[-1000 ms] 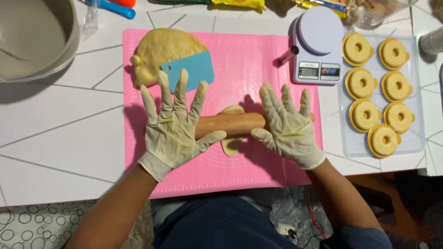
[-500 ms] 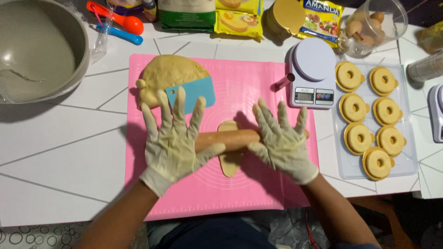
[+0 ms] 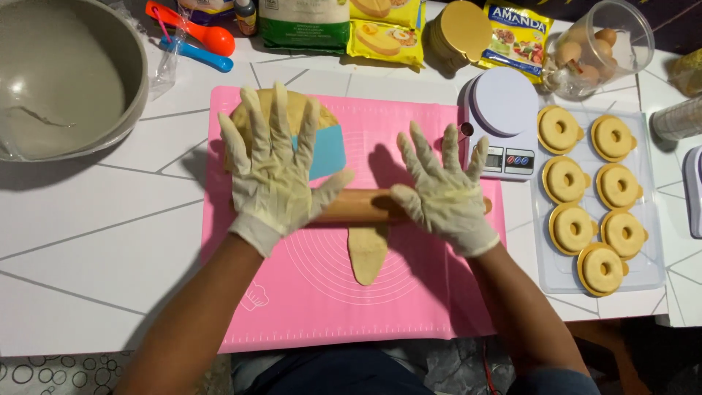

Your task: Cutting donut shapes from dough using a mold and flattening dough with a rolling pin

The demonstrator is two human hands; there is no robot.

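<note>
The wooden rolling pin lies crosswise at the centre of the frame on the pink mat, over a thin strip of dough. My left hand and right hand press it with flat palms, fingers spread, grip released. A dough lump and blue scraper sit upper left, the scale and tray of rings at right

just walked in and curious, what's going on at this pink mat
A person in pale latex gloves presses both flat palms, left hand and right hand, on a wooden rolling pin lying across a pink silicone mat. A narrow strip of tan dough sticks out flattened beneath the pin. A larger dough mound and a blue plastic scraper sit at the mat's far end. To the right stand a white kitchen scale and a clear tray of ring-shaped dough pieces on gold discs.
</note>
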